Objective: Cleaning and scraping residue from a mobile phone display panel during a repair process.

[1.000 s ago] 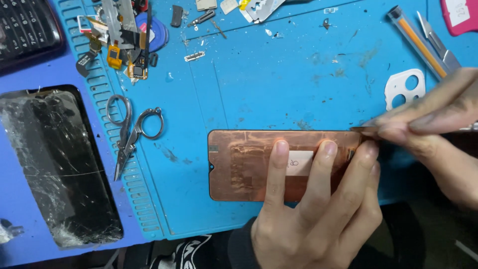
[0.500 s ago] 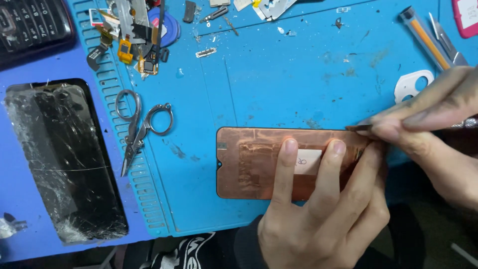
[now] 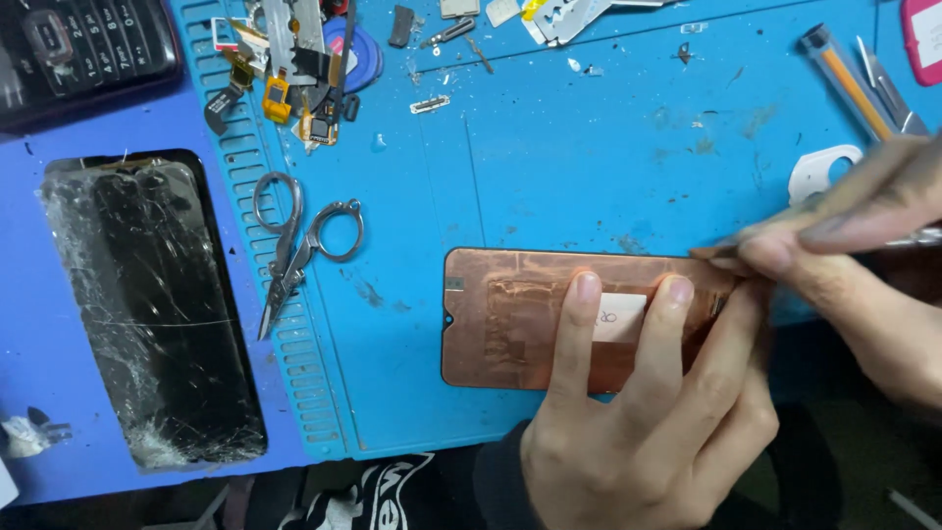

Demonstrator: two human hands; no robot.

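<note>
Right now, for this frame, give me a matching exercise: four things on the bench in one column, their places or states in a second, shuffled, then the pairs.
Things:
1. copper-backed screen panel
2. scissors
3. cracked black screen
4. keypad phone

Places or states:
A. top left corner
B. pressed flat under the left hand
C. shattered, lying left of the blue mat
D. lying on the mat's ridged left strip

Pairs: 1-B, 2-D, 3-C, 4-A
</note>
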